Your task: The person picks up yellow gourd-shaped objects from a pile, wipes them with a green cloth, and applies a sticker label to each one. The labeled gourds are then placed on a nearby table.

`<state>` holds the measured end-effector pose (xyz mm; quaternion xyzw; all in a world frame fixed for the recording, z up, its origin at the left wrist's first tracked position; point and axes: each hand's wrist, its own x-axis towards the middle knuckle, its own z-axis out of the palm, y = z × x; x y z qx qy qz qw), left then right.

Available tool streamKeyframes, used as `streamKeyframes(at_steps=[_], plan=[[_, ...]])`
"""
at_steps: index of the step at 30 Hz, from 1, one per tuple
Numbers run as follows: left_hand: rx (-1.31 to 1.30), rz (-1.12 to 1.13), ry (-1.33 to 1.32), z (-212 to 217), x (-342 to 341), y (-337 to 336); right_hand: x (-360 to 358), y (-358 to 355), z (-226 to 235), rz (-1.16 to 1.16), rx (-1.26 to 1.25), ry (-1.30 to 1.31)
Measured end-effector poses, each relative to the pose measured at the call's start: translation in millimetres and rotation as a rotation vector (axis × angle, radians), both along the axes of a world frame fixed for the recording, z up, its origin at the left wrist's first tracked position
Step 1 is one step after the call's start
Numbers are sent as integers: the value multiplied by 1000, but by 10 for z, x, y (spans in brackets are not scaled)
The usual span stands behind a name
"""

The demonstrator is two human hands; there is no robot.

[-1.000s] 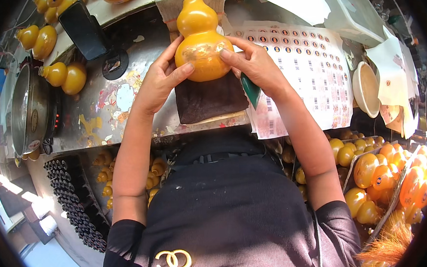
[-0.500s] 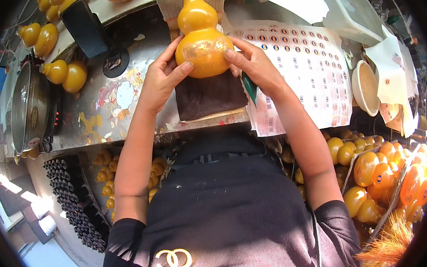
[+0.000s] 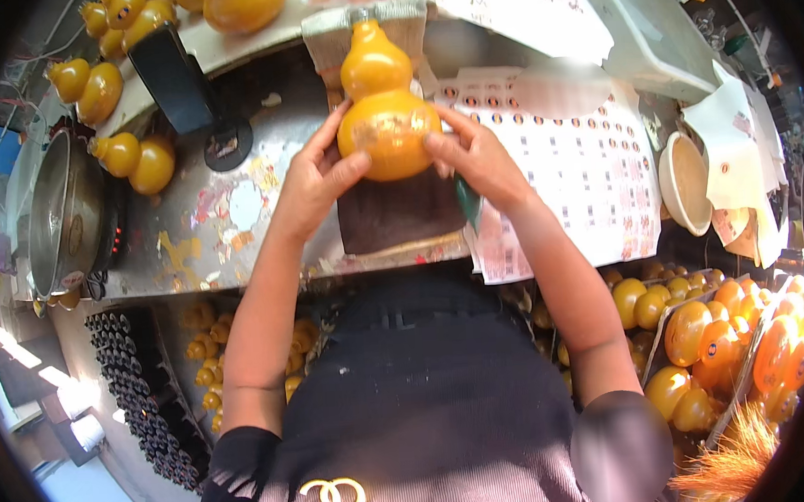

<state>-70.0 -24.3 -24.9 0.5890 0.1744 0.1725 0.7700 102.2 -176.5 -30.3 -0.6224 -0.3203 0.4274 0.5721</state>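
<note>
At the middle of the table [image 3: 234, 206], just above a dark cloth [image 3: 400, 216]: clasped between both hands, a glossy orange gourd [image 3: 384, 114], neck pointing away from the body. Left hand [image 3: 310, 178] closed on the left flank of the fat lower bulb, thumb laid across its front. Right hand [image 3: 479, 159] closed on the right flank, fingers curled over the top. Grip snug on both sides, no gap showing. Lifted clear of the cloth or resting on its far edge: cannot tell.

Compared with half a second ago and a second ago, almost nothing altered in the hold: same clasp, same thumbs, same upright gourd. Only sitting a little lower in the view, cloth and table along with it (more likely a nod of the head than a move of the hands). Judged from that: steady turning or inspecting in place, no setting down begun.

Under the right wrist, a small green thing [image 3: 469, 201], too hidden to name. Right of it, a printed sheet [image 3: 581, 166] with rows of orange dots, then a pale bowl [image 3: 688, 183]. To the left, loose small gourds [image 3: 134, 161], a black stand [image 3: 170, 76] and a metal pot [image 3: 64, 216] at the table's edge. Lower right, below the table, a crate of more gourds [image 3: 721, 342]; lower left, a rack of black tubes [image 3: 144, 396].
</note>
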Motion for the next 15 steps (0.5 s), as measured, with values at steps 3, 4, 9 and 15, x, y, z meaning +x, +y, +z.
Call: streamKeyframes(at_steps=[3, 4, 9, 15], plan=[[44, 32, 53, 80, 68, -60, -4, -3, 61, 4, -4, -18], [50, 36, 63, 89, 67, -74, -13, -8, 38, -5, -24, -23], [22, 39, 10, 98, 48, -93, -19, 21, 51, -14, -7, -14], [8, 5, 33, 1, 30, 17, -29, 21, 1, -14, -2, 30]])
